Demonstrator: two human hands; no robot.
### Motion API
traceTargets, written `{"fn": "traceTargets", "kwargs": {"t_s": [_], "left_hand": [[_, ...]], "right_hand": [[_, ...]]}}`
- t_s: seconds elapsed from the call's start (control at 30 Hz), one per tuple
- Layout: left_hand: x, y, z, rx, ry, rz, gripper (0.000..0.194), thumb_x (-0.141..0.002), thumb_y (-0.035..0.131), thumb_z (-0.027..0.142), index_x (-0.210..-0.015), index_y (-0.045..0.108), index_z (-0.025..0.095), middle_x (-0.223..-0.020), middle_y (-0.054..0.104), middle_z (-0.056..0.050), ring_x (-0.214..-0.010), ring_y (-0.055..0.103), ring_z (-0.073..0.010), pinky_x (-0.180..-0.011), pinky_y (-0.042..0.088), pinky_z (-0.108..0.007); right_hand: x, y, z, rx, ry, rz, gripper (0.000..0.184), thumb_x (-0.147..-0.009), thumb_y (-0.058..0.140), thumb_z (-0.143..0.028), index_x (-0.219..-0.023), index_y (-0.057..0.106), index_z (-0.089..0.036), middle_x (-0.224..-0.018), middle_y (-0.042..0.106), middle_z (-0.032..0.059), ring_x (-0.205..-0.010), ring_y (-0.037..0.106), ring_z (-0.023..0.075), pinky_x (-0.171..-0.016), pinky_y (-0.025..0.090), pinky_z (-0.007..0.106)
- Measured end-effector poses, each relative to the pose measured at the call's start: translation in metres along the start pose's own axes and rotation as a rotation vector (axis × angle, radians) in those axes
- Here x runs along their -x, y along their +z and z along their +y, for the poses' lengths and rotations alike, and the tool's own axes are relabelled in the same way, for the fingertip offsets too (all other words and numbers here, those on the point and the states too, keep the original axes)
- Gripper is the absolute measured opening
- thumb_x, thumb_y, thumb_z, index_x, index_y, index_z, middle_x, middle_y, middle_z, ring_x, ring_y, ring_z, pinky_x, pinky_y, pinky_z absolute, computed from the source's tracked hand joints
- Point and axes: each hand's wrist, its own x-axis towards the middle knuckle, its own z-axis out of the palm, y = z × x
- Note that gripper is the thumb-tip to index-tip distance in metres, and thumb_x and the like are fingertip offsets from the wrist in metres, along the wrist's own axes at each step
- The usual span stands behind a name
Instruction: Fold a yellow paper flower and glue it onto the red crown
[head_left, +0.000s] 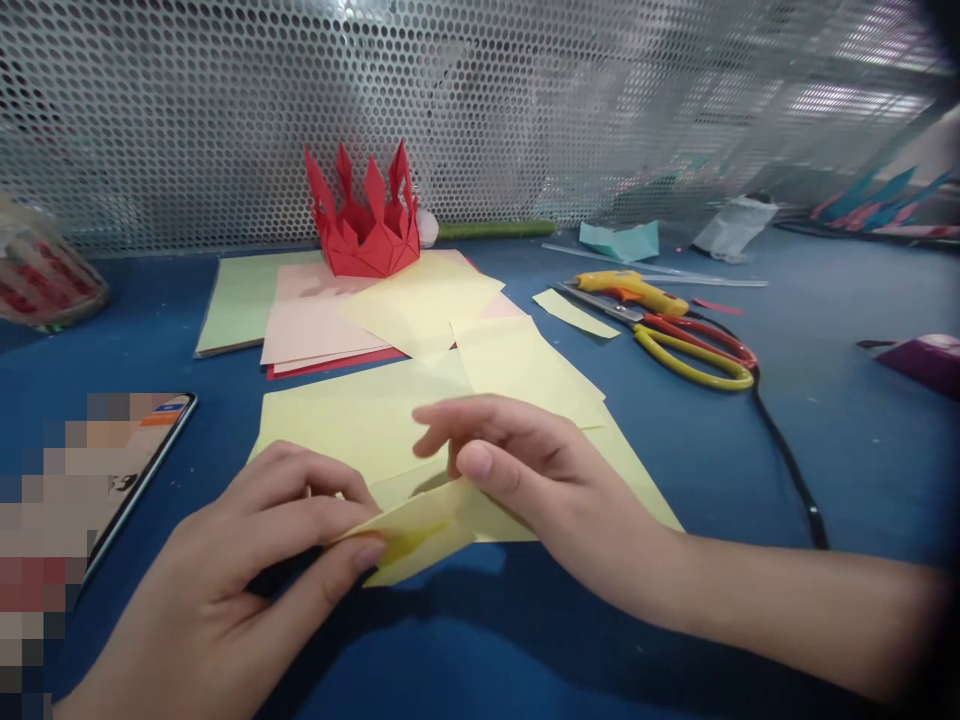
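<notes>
Phone (139, 478) lay at left. L hand (232, 565) pinched the left end of the folded yellow paper (412, 535) btwn thumb & fingers, at the near side of the loose yellow sheets (525, 365). From that pinch its long axis ran right & slightly far, twd the R hand (559, 480), so L was nearer the left end, R the right. R's upper fingers were spread; couldn't tell if its hidden lower ones gripped. Scissors (646, 322) lay farther right.

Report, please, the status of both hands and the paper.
Left hand pinching tilted yellow paper; right hand loosely open at its right end. Yellow sheets lie beyond. Scissors farther right, clear of both hands.
</notes>
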Motion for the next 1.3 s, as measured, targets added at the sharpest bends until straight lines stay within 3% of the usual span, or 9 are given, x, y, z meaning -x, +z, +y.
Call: {"fn": "traceTargets", "kwargs": {"t_s": [0.13,0.23,0.3,0.4,0.57,0.77,0.87,1.0,1.3], "left_hand": [[-0.001,-0.002,-0.005,-0.007,-0.062,-0.066,0.013,-0.086,0.066,0.037,-0.075,0.069,0.033,-0.077,0.068,0.01,-0.07,0.064,-0.0105,-0.061,0.047,-0.013],[0.001,-0.003,-0.01,0.026,-0.115,-0.12,0.013,-0.09,0.06,0.042,-0.083,0.066,0.032,-0.073,0.068,0.011,-0.067,0.066,-0.0107,-0.058,0.049,-0.012],[0.002,-0.003,-0.012,0.036,-0.103,-0.086,0.01,-0.09,0.06,0.042,-0.087,0.062,0.033,-0.072,0.067,0.012,-0.065,0.066,-0.0097,-0.057,0.05,-0.011],[0.002,-0.002,-0.012,0.032,-0.062,0.007,0.011,-0.088,0.064,0.039,-0.093,0.055,0.035,-0.076,0.066,0.014,-0.064,0.066,-0.0083,-0.056,0.052,-0.009],[-0.003,-0.002,-0.011,-0.1,0.075,-0.025,0.01,-0.093,0.058,0.032,-0.085,0.063,0.037,-0.072,0.066,0.014,-0.06,0.064,-0.0057,-0.055,0.05,-0.006],[0.002,-0.006,-0.018,-0.142,0.05,0.043,0.019,-0.093,0.06,0.039,-0.107,0.071,0.048,-0.105,0.078,0.017,-0.092,0.075,-0.0096,-0.078,0.056,-0.009],[0.005,-0.006,-0.024,-0.175,0.096,0.008,0.03,-0.095,0.057,0.038,-0.12,0.065,0.052,-0.119,0.075,0.017,-0.106,0.072,-0.0119,-0.089,0.055,-0.014],[0.007,-0.003,-0.027,-0.215,0.184,-0.039,0.039,-0.096,0.051,0.027,-0.129,0.06,0.045,-0.125,0.072,0.01,-0.111,0.07,-0.0133,-0.093,0.056,-0.017],[0.009,-0.002,-0.023,-0.366,0.238,-0.087,0.031,-0.096,0.05,0.026,-0.122,0.057,0.039,-0.108,0.068,0.01,-0.101,0.065,-0.0084,-0.087,0.051,-0.012]], "right_hand": [[0.008,-0.005,0.004,0.296,-0.399,0.074,0.025,-0.089,0.073,-0.036,-0.109,0.059,-0.029,-0.105,0.056,-0.0005,-0.091,0.054,0.0122,-0.082,0.049,0.021],[0.013,-0.005,0.004,0.613,-0.661,-0.003,0.026,-0.087,0.076,-0.034,-0.108,0.062,-0.027,-0.105,0.048,0.0012,-0.104,0.05,0.0135,-0.096,0.044,0.02],[0.014,-0.003,0.003,0.791,-0.731,-0.086,0.031,-0.086,0.076,-0.036,-0.113,0.065,-0.025,-0.11,0.043,0.0038,-0.113,0.047,0.0156,-0.102,0.043,0.021],[0.014,0.0,0.004,0.931,-0.689,-0.156,0.035,-0.087,0.073,-0.041,-0.117,0.066,-0.024,-0.119,0.039,0.0077,-0.121,0.042,0.0202,-0.108,0.041,0.029],[0.014,0.0,0.009,0.938,-0.604,-0.136,0.005,-0.094,0.064,-0.024,-0.095,0.069,-0.024,-0.121,0.042,0.0065,-0.117,0.041,0.0201,-0.104,0.041,0.03],[0.01,-0.007,0.007,1.066,-0.662,0.026,0.019,-0.097,0.055,-0.015,-0.087,0.07,-0.023,-0.117,0.047,0.0091,-0.109,0.042,0.0226,-0.095,0.045,0.033],[0.006,-0.012,0.004,1.127,-0.675,0.043,0.019,-0.096,0.061,-0.032,-0.09,0.071,-0.018,-0.118,0.05,0.0142,-0.107,0.045,0.0255,-0.094,0.047,0.038],[0.004,-0.013,0.001,1.169,-0.646,0.014,0.055,-0.083,0.067,-0.064,-0.091,0.072,-0.009,-0.119,0.054,0.0222,-0.104,0.05,0.0332,-0.091,0.049,0.049],[0.006,-0.008,0.006,1.118,-0.547,0.036,0.014,-0.087,0.065,-0.024,-0.084,0.068,-0.011,-0.113,0.06,0.0188,-0.105,0.057,0.0296,-0.089,0.053,0.043]]}}
